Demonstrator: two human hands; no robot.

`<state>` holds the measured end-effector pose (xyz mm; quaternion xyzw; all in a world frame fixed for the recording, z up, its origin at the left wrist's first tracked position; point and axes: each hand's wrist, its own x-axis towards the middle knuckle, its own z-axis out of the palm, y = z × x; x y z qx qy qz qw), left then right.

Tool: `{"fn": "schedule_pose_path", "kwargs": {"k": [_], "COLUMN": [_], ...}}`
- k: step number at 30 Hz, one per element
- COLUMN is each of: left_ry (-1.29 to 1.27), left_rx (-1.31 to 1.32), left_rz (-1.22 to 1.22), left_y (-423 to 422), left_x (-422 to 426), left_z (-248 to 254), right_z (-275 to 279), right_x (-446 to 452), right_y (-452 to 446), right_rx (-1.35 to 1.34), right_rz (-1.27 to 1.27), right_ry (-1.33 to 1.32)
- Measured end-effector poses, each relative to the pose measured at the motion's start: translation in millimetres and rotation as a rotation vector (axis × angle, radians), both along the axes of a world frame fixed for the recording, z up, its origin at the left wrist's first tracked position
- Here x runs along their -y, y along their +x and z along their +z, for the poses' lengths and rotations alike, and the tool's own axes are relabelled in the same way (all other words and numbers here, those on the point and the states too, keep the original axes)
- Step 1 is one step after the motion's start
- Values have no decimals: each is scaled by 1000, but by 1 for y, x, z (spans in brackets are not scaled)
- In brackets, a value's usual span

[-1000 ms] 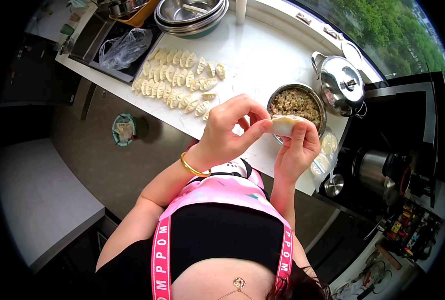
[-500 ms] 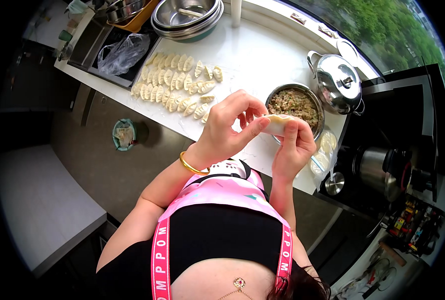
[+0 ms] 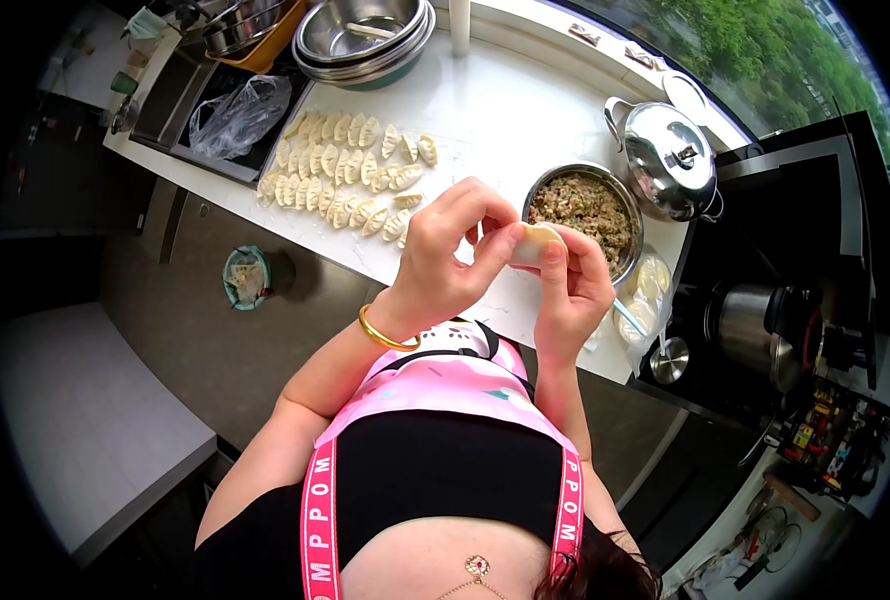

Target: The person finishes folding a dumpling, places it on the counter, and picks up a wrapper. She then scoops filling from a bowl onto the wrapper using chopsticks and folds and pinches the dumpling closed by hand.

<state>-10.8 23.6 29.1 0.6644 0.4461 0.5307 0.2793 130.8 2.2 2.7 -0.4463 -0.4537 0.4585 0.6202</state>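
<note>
Between my two hands a pale dumpling (image 3: 536,247) is held up over the counter's front part. My left hand (image 3: 455,245), with a gold bangle at the wrist, pinches its left end between thumb and fingers. The thumb and fingers of my right hand (image 3: 575,290) grip its right side. Just beyond my right hand stands a metal bowl (image 3: 638,215) of minced filling (image 3: 580,210). Rows of folded dumplings (image 3: 340,170) lie on the counter to the left. A clear bag with round wrappers (image 3: 645,300) is right of my right hand.
Stacked metal bowls (image 3: 405,55) stand at the back left, near a crumpled plastic bag (image 3: 240,115) by the sink. A lidded steel pot (image 3: 670,155) is at the back right. The black stove (image 3: 755,240) bears another pot (image 3: 750,325). A small bin (image 3: 247,277) stands on the floor.
My right hand has come a little to the left, closer to my left hand. The dumpling looks shorter and more turned between the fingers. The whole view has shifted slightly.
</note>
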Motion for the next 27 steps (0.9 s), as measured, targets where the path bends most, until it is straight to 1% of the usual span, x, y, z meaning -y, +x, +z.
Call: {"fn": "schedule_pose_path", "kwargs": {"k": [2,5,7,8,10,14,15,17,19,21,23,27], "left_ry": [-27,-52,-132,-130,-183,-165,-165,-165,-67,-43,-18,-3], "left_rx": [43,79,107,107,136,161,124,87,61,55,49,19], "left_rz": [5,-19,1,1,28,76,90,105,43,12,-19,-64], "left_y": [0,-1,-2,-2,-2,0,-1,-1,-1,-2,-4,-7], "left_x": [0,1,4,4,5,5,5,5,5,5,5,5], "left_z": [-1,-4,-4,-4,-4,-5,-6,-4,1,0,-1,-4], "right_z": [5,4,1,0,3,2,1,-1,1,2,-1,-3], "right_x": [0,-1,-1,-1,-5,-6,-7,-9,-10,-10,-10,-11], "right_y": [0,-1,-2,-2,-4,-3,-2,1,1,0,-1,-2], "right_rx": [-32,-62,-69,-76,-32,99,98,251,246,242,160,129], "right_rz": [43,36,29,23,10,-20,-20,32,44,54,14,5], "right_ry": [-18,-17,-4,8,56,185,187,255,254,253,238,217]}}
